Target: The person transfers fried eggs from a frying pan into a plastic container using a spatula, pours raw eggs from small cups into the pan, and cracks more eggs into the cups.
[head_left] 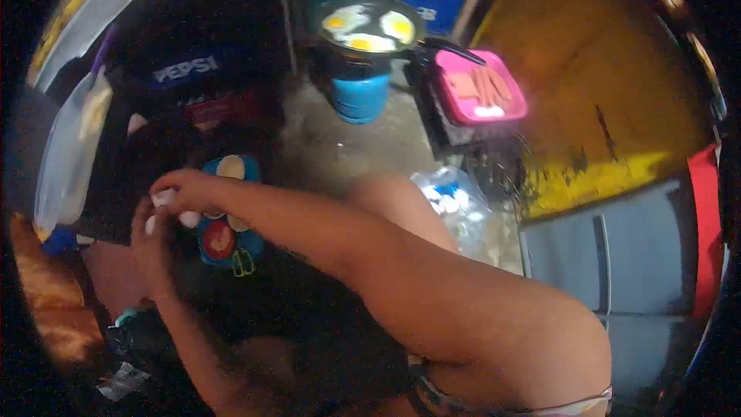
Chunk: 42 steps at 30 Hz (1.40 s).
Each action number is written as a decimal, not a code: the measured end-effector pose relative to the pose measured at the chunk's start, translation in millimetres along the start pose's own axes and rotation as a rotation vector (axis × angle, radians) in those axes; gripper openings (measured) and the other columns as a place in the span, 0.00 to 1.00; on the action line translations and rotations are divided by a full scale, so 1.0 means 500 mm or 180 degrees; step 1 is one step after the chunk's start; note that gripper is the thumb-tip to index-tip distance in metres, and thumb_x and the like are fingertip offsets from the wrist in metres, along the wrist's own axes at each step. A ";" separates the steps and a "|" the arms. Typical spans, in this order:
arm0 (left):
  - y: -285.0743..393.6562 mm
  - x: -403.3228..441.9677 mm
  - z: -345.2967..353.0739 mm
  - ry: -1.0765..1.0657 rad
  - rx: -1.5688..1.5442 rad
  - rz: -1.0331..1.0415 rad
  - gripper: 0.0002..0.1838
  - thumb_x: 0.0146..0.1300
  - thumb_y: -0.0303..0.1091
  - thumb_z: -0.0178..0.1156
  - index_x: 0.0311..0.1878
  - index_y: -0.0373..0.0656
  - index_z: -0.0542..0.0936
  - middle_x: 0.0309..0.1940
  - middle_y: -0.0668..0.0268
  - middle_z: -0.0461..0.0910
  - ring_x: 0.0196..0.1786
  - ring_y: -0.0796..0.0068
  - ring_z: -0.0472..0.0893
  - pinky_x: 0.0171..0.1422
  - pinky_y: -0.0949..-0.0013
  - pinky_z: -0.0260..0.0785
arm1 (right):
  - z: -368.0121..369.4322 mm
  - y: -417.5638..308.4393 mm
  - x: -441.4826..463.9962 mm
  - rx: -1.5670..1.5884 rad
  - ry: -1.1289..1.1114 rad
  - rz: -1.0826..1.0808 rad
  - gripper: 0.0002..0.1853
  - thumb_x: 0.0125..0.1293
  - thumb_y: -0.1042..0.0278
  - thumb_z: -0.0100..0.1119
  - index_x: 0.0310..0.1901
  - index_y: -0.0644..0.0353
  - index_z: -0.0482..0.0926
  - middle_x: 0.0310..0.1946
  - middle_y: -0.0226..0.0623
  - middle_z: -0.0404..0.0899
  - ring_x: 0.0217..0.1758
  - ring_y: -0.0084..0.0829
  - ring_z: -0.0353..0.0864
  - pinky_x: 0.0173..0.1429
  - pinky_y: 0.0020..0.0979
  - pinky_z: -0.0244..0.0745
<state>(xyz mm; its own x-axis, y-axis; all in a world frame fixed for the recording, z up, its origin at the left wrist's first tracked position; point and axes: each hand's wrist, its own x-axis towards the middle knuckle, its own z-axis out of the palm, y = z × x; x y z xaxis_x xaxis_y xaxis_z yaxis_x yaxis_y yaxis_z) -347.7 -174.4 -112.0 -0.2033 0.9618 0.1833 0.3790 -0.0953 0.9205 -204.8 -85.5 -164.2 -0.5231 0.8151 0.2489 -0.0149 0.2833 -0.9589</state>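
Head view: black round pan holds three opened eggs; right hand grips white object (uncracked egg, perhaps); left hand, grip unclear.

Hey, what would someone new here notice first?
Probably the frying pan near the top, with three bright fried eggs, above a blue canister. To its right, a vivid pink tray of sausages stands out. At left, the right hand holds a small white thing, too blurred to name, beside the left hand.
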 end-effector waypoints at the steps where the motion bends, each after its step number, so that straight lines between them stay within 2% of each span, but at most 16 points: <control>1: 0.038 -0.025 0.006 0.0142 -0.0013 0.0014 0.23 0.69 0.40 0.63 0.64 0.40 0.76 0.49 0.62 0.83 0.44 0.76 0.80 0.42 0.74 0.72 | -0.018 -0.025 -0.026 0.0309 0.0073 0.0080 0.31 0.54 0.77 0.70 0.63 0.58 0.78 0.54 0.43 0.82 0.53 0.34 0.83 0.56 0.34 0.80; 7: 0.019 -0.129 -0.014 0.0225 -0.1640 -0.0298 0.23 0.72 0.46 0.62 0.63 0.44 0.75 0.42 0.68 0.81 0.40 0.77 0.80 0.37 0.76 0.69 | -0.162 -0.250 -0.243 0.2153 0.0082 0.0315 0.30 0.54 0.76 0.70 0.62 0.59 0.77 0.50 0.42 0.82 0.41 0.32 0.85 0.43 0.34 0.81; 13: -0.197 -0.206 -0.090 -0.0052 -0.1714 -0.1281 0.13 0.71 0.42 0.63 0.52 0.47 0.77 0.37 0.72 0.80 0.37 0.80 0.79 0.33 0.78 0.69 | -0.374 -0.372 -0.618 -0.0674 0.0643 -0.0047 0.32 0.56 0.70 0.68 0.66 0.56 0.75 0.53 0.36 0.81 0.54 0.28 0.80 0.56 0.32 0.78; 19: -0.138 -0.274 -0.082 0.0406 -0.1691 -0.1443 0.10 0.70 0.39 0.64 0.48 0.48 0.78 0.33 0.73 0.78 0.35 0.80 0.79 0.31 0.78 0.69 | -0.468 -0.204 -0.927 -0.0978 0.1816 0.1142 0.30 0.56 0.74 0.64 0.64 0.59 0.75 0.55 0.32 0.80 0.56 0.25 0.79 0.60 0.30 0.75; 21: -0.154 -0.278 -0.078 0.0361 -0.1712 -0.1319 0.09 0.70 0.39 0.64 0.47 0.48 0.78 0.32 0.72 0.78 0.34 0.80 0.79 0.30 0.78 0.69 | -0.451 -0.155 -0.966 -0.1076 0.2042 0.2141 0.30 0.54 0.76 0.63 0.63 0.58 0.76 0.51 0.33 0.82 0.54 0.25 0.79 0.61 0.28 0.74; 24: -0.206 -0.257 -0.083 0.0027 -0.1602 -0.1420 0.10 0.69 0.40 0.64 0.46 0.48 0.77 0.32 0.71 0.78 0.34 0.78 0.80 0.31 0.76 0.71 | -0.429 -0.053 -0.986 -0.2174 0.1888 0.2518 0.32 0.52 0.78 0.65 0.63 0.56 0.77 0.54 0.49 0.83 0.59 0.42 0.83 0.64 0.36 0.75; 27: -0.186 -0.255 -0.052 0.0147 -0.1965 -0.1650 0.10 0.69 0.41 0.65 0.46 0.48 0.77 0.32 0.70 0.79 0.34 0.76 0.80 0.32 0.74 0.72 | -0.409 -0.059 -0.964 -0.3218 0.2344 0.2675 0.32 0.52 0.75 0.66 0.63 0.57 0.77 0.55 0.53 0.82 0.61 0.49 0.81 0.65 0.40 0.75; 28: -0.202 -0.252 -0.042 -0.0051 -0.2087 -0.1516 0.10 0.69 0.40 0.65 0.46 0.48 0.78 0.33 0.69 0.79 0.34 0.75 0.80 0.33 0.74 0.72 | -0.425 -0.050 -0.966 -0.3167 0.2571 0.2024 0.30 0.54 0.72 0.65 0.63 0.59 0.77 0.54 0.53 0.83 0.60 0.47 0.82 0.65 0.39 0.75; 30: -0.183 -0.266 -0.028 -0.0041 -0.2133 -0.1488 0.10 0.68 0.38 0.65 0.47 0.47 0.78 0.34 0.68 0.80 0.35 0.75 0.81 0.34 0.73 0.73 | -0.431 -0.068 -0.937 -0.2619 0.3216 0.1766 0.30 0.51 0.75 0.66 0.60 0.61 0.78 0.46 0.56 0.84 0.54 0.52 0.84 0.61 0.44 0.78; 31: -0.144 -0.282 -0.009 0.0153 -0.2060 -0.1599 0.10 0.67 0.37 0.65 0.48 0.47 0.78 0.34 0.67 0.81 0.35 0.75 0.81 0.34 0.73 0.73 | -0.436 -0.091 -0.916 -0.2604 0.3043 0.1858 0.30 0.52 0.74 0.66 0.60 0.60 0.77 0.48 0.55 0.83 0.52 0.55 0.83 0.59 0.45 0.78; 33: -0.133 -0.275 -0.007 -0.0114 -0.1685 -0.1649 0.11 0.66 0.34 0.66 0.49 0.46 0.78 0.34 0.66 0.81 0.34 0.75 0.81 0.33 0.73 0.73 | -0.430 -0.083 -0.863 -0.3849 0.2767 0.0900 0.29 0.52 0.74 0.66 0.60 0.60 0.75 0.52 0.56 0.80 0.53 0.57 0.81 0.57 0.48 0.78; 34: -0.181 -0.266 -0.002 -0.0293 -0.1317 -0.1098 0.11 0.65 0.33 0.66 0.49 0.45 0.78 0.33 0.66 0.80 0.32 0.75 0.80 0.31 0.74 0.72 | -0.408 -0.084 -0.822 -0.3783 0.2459 0.1030 0.30 0.53 0.74 0.65 0.61 0.59 0.75 0.54 0.55 0.79 0.55 0.56 0.80 0.59 0.48 0.77; 36: -0.199 -0.260 0.005 -0.0438 -0.1131 -0.0844 0.12 0.65 0.32 0.65 0.49 0.43 0.77 0.33 0.66 0.80 0.30 0.76 0.79 0.29 0.75 0.70 | -0.352 -0.092 -0.743 -0.3710 0.1894 0.1333 0.30 0.55 0.73 0.65 0.63 0.55 0.75 0.57 0.53 0.77 0.59 0.53 0.77 0.61 0.48 0.76; 37: -0.164 -0.267 0.017 -0.0402 -0.1347 -0.1119 0.12 0.65 0.31 0.65 0.49 0.42 0.77 0.32 0.66 0.79 0.29 0.77 0.78 0.28 0.75 0.70 | -0.329 -0.070 -0.707 -0.3727 0.1654 0.0915 0.31 0.54 0.74 0.68 0.63 0.53 0.74 0.56 0.50 0.77 0.58 0.52 0.78 0.59 0.47 0.76; 38: -0.147 -0.274 0.025 -0.0377 -0.1573 -0.1399 0.12 0.65 0.30 0.65 0.49 0.41 0.77 0.32 0.66 0.79 0.28 0.77 0.78 0.27 0.75 0.69 | -0.329 -0.065 -0.671 -0.3541 0.1359 0.0474 0.31 0.55 0.74 0.68 0.64 0.52 0.74 0.55 0.48 0.77 0.57 0.51 0.78 0.57 0.47 0.76; 42: -0.154 -0.268 0.037 -0.0411 -0.1196 -0.0854 0.16 0.64 0.27 0.64 0.53 0.39 0.75 0.32 0.66 0.78 0.30 0.77 0.78 0.28 0.74 0.69 | -0.310 -0.111 -0.506 -0.2093 0.1045 -0.0604 0.30 0.58 0.73 0.69 0.64 0.51 0.75 0.49 0.44 0.78 0.54 0.48 0.79 0.53 0.44 0.76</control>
<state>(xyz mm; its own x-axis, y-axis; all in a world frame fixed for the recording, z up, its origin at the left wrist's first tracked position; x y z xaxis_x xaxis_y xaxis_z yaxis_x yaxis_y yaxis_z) -332.9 -291.3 -213.8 -0.1264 0.9869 -0.1005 -0.0289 0.0976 0.9948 60.4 -229.1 -152.9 -0.2802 0.8018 0.5279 0.4855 0.5927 -0.6426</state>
